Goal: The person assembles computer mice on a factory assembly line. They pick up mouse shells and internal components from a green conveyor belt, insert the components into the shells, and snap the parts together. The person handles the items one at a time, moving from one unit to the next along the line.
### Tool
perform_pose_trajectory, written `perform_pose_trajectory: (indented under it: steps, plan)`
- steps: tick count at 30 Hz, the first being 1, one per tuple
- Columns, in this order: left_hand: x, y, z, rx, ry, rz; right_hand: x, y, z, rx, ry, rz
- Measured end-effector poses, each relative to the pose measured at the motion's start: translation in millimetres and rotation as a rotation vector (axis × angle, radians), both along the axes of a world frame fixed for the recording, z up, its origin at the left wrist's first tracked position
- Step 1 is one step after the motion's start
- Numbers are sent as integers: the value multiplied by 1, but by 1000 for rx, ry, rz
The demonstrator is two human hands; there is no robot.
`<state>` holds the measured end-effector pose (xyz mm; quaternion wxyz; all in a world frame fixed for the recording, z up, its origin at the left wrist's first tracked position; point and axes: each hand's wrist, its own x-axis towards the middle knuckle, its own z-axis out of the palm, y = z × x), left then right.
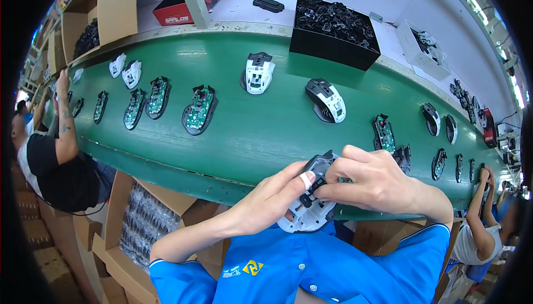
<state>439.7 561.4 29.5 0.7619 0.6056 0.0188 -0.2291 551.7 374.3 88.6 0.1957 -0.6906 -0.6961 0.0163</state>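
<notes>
The green bench [233, 123] carries circuit boards [198, 108] in dark bases [213, 116] and mouse shells [326, 101].

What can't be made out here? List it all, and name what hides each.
Head view: whether the right grip pinches a part at the shell; its own fingers cover the tips.
Head view: the shell's underside, which faces away.
Head view: the black box's lower contents, buried under the upper pieces.
Head view: what the far-right worker's hands touch; too small near the rim.
</notes>
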Motion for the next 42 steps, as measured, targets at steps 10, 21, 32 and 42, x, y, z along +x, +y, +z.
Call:
perform_pose_trajectory:
  steps: [10, 21, 32, 42]
  plan:
    - [2, 3, 8, 105, -49, -1, -5, 11, 15, -163, 40, -78]
    - [6, 5, 8, 186, -227, 233, -18, 12, 6, 20, 228, -491]
    - [7, 6, 12, 319, -396, 324, -14, 23, 0, 13, 421, -506]
    - [14, 15, 19, 399, -408, 359, -15, 37, 1, 89, 461, -517]
